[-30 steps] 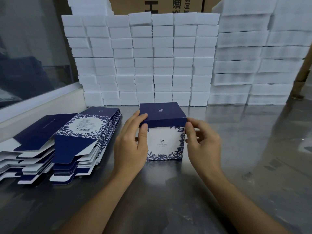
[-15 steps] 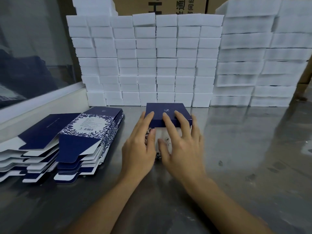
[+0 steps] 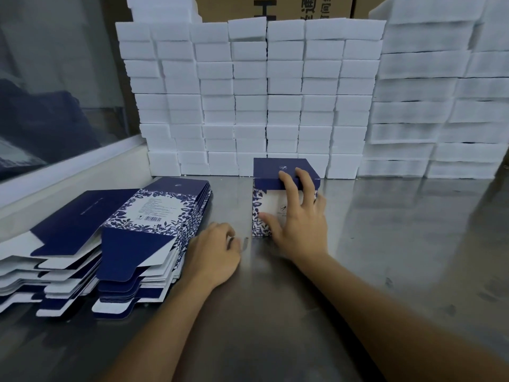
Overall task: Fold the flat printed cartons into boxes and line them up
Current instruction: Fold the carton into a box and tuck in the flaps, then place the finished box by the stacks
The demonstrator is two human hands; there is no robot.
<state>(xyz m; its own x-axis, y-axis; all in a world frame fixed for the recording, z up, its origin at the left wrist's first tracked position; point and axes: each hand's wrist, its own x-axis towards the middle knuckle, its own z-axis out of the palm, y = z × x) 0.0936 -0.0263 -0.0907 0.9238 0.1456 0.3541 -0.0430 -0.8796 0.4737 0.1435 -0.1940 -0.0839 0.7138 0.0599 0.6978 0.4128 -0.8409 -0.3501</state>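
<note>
The left hand [image 3: 213, 253] has left the folded box [image 3: 278, 186] and drawn back beside the flat cartons [image 3: 148, 224].

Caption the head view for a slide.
Right hand pushes folded navy floral carton box toward white foam block wall; left hand rests beside flat carton stack.

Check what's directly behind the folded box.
Behind the box stands a wall of stacked white blocks. The lowest blocks straight behind it are covered by the box; whether it touches them cannot be seen. The right hand rests on its front.
</note>
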